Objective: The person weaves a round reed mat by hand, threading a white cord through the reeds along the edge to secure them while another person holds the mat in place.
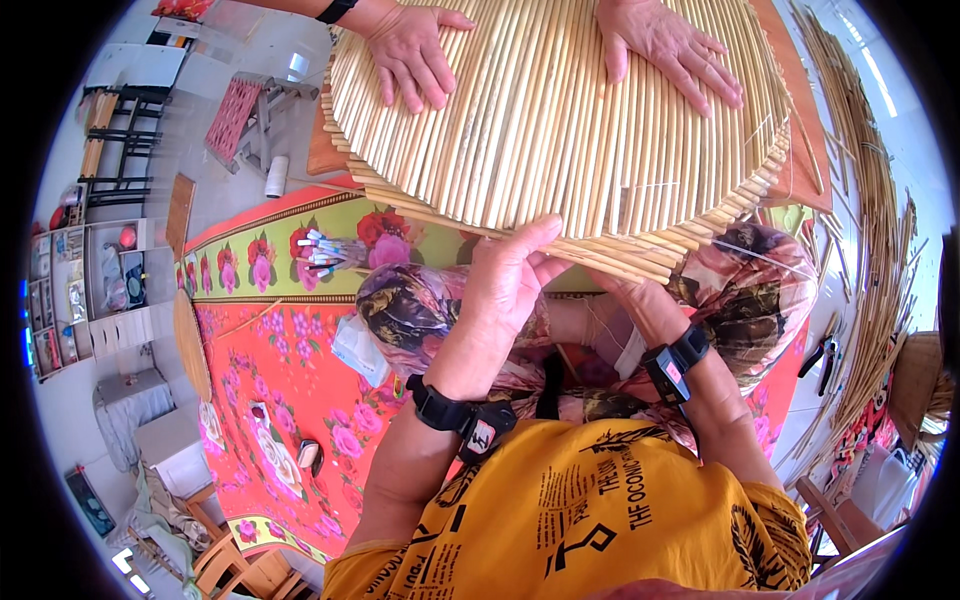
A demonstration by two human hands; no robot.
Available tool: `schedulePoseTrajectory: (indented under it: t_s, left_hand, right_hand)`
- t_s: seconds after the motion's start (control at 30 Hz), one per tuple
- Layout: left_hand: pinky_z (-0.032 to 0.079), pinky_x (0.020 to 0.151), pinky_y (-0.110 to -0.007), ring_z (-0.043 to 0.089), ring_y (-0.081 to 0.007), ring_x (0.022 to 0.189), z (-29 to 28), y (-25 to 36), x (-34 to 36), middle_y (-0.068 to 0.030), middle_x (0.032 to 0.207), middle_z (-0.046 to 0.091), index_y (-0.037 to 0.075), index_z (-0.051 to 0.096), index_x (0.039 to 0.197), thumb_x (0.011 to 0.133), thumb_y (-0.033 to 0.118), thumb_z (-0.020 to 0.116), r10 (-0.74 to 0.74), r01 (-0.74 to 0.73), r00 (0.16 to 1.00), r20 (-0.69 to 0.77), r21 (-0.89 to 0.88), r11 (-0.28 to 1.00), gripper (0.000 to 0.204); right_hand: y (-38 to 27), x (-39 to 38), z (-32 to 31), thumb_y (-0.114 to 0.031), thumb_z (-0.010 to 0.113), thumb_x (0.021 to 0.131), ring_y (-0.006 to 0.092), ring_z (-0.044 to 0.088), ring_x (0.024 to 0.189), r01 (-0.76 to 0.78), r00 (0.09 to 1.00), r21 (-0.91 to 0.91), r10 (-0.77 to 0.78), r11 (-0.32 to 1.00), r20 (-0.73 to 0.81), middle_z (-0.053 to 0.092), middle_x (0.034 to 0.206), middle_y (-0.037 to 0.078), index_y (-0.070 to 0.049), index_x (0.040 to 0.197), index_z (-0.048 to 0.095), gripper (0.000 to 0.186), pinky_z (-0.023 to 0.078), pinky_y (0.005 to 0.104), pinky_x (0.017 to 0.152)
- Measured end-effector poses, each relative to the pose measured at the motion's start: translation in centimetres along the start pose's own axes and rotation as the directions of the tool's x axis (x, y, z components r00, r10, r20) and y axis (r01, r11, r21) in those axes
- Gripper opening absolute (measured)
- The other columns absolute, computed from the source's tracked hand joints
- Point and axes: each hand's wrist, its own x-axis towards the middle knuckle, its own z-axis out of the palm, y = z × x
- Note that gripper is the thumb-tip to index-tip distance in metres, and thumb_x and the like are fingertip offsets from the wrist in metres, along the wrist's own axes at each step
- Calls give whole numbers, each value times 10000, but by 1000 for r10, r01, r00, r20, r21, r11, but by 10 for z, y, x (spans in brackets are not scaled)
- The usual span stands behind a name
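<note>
A large round lid-like mat of pale stalks (540, 120), laid in crossing layers, fills the top of the view, its near edge over my lap. My left hand (503, 278) pinches that near edge, thumb on top and fingers partly underneath. My right hand (640, 300) reaches beneath the edge a little to the right; its fingers are hidden under the stalks. Across from me, another person's two hands lie flat on the mat: one hand (412, 55) at the left, the other hand (668, 55) at the right. Thin white thread (650, 186) crosses the stalks near the right edge.
A brown board (800, 150) lies under the mat. Loose long stalks (850, 130) cover the floor at right, with dark-handled pliers (826, 355) nearby. On the red floral cloth (260, 370) are a bundle of pens (335, 252) and a plastic packet (360, 350). A folding stool (250, 115) stands upper left.
</note>
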Motion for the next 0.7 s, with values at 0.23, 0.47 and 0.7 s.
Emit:
schedulePoseTrajectory:
  t_s: [0.23, 0.47, 0.7]
  left_hand:
    - [544, 805, -342, 646, -179, 885, 1, -2, 0, -80, 965, 658, -2, 655, 1002, 828, 92, 702, -1, 1, 1000, -19, 11, 1000, 203]
    - [557, 799, -352, 648, -186, 879, 9, 4, -4, -88, 960, 657, -9, 647, 998, 826, 82, 700, 9, -8, 1000, -29, 21, 1000, 201]
    - [549, 841, -381, 652, -198, 907, 7, 6, -2, -80, 964, 671, 15, 644, 1024, 845, 93, 674, 55, -54, 998, -9, 61, 997, 198]
  right_hand:
    - [0, 4, 11, -323, 507, 979, 225, 549, 1132, 19, 999, -13, -18, 1000, 32, 572, 1265, 151, -38, 1234, 554, 386, 448, 366, 993]
    - [-31, -4, 55, -279, 534, 973, 173, 564, 1102, -39, 988, -433, -30, 900, -152, 644, 1145, 81, -69, 1165, 630, 300, 457, 341, 938]
    - [-33, -7, 31, -177, 555, 923, 288, 587, 1044, 57, 978, -832, -200, 552, -66, 637, 1100, 173, -46, 1200, 602, 310, 456, 398, 908]
